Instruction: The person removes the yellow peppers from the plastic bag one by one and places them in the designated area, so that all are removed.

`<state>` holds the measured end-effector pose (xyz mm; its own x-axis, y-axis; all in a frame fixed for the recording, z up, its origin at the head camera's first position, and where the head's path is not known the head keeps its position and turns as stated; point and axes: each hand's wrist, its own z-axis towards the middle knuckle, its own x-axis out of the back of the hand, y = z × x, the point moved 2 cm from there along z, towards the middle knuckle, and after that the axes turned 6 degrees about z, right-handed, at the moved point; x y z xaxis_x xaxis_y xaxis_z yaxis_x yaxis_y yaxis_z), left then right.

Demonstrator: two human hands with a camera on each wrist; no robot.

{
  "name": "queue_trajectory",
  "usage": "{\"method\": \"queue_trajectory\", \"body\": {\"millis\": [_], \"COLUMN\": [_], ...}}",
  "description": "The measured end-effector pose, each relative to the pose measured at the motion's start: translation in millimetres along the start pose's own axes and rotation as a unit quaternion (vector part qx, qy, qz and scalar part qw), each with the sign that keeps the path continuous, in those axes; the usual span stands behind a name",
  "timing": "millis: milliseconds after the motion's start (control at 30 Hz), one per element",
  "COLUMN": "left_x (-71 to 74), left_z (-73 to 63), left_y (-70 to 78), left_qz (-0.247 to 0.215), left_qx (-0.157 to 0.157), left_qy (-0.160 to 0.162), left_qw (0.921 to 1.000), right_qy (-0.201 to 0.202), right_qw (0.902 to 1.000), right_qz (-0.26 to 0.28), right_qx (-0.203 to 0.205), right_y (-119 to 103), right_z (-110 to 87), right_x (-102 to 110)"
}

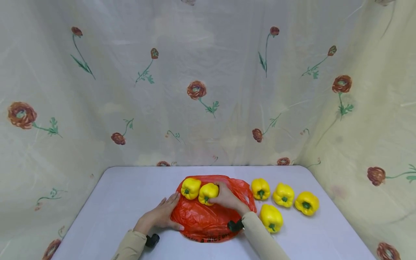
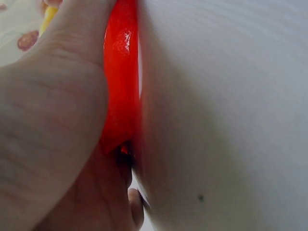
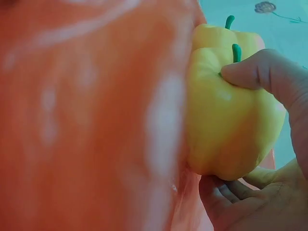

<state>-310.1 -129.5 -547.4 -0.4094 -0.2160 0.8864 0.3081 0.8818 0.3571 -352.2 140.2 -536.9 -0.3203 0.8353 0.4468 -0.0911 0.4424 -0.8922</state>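
Observation:
A red plastic bag (image 1: pixel 208 220) lies flat on the table. Two yellow bell peppers are on its far part; the left one (image 1: pixel 191 188) sits beside the other (image 1: pixel 208 193). My right hand (image 1: pixel 227 196) grips that second bell pepper, thumb near its green stem and fingers round the far side. Close up in the right wrist view, the held bell pepper (image 3: pixel 231 115) covers part of the other one (image 3: pixel 226 36). My left hand (image 1: pixel 160 213) rests along the bag's left edge with fingers extended. The left wrist view shows the bag's red edge (image 2: pixel 120 72) against that hand.
To the right of the bag, several more yellow bell peppers stand on the white table (image 1: pixel 130 187), one of them (image 1: pixel 271 218) nearest to my right forearm. A flower-print curtain (image 1: pixel 227 126) hangs behind the table and along both sides.

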Motion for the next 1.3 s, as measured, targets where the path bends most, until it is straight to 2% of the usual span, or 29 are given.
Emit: {"method": "queue_trajectory", "body": {"millis": [633,933,1300], "left_x": [-0.5,-0.3,-1.5], "left_z": [-0.4,-0.7,0.7], "left_y": [-1.9,-2.1,-2.2], "left_qz": [0.006,0.001,0.008], "left_qx": [-0.018,-0.018,-0.011], "left_qy": [0.009,0.012,0.011], "left_qw": [0.9998,0.9998,0.9998], "right_qy": [-0.017,-0.017,-0.028], "right_qw": [0.9998,0.9989,0.9987], "right_qz": [0.006,0.012,0.001], "right_qx": [0.010,0.042,0.042], "right_y": [-11.8,-28.1,-37.3], "right_z": [-7.0,-17.6,-35.4], "right_x": [5.6,8.8,12.6]}}
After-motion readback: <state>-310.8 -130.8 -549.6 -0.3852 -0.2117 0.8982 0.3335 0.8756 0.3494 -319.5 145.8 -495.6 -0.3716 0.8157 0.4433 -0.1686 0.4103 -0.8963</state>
